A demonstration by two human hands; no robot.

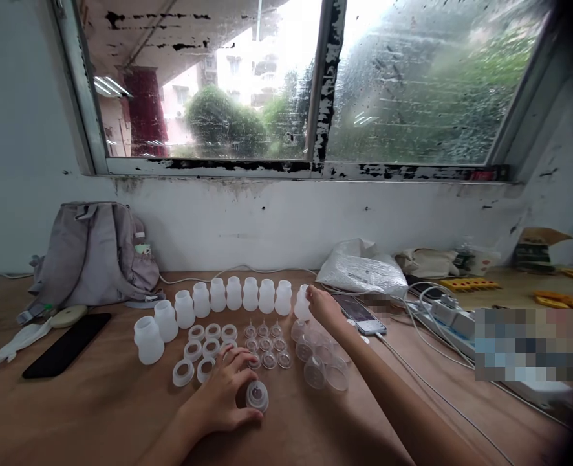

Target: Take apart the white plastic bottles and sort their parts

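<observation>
At the far left, a grey fabric backpack is leaned against the wall, and a flat black slab is laid in front of it on the brown bench. A curved row of nine frosted white plastic bottles is stood upright to the right of the slab. Inside the curve, white plastic rings are laid in rows; some are partly covered by the left hand, so their full count cannot be told.

The left hand is held partly open, its fingers spread and its thumb curved around the near side of a white ring with a clear teat. This piece is rested on the bench; whether it is actually pinched seems hard to judge. Just beyond, small clear teats are set out in three rows, and to their right clear plastic domes are clustered, their outlines blurred by overlap.

At the right end of the row, another frosted bottle is gripped near its neck by the closed right hand, its rim partly hidden by the fingers. Beside that hand, a phone is plugged into a white cable. At the far right, part of a white power strip is obscured by pixelation.
</observation>
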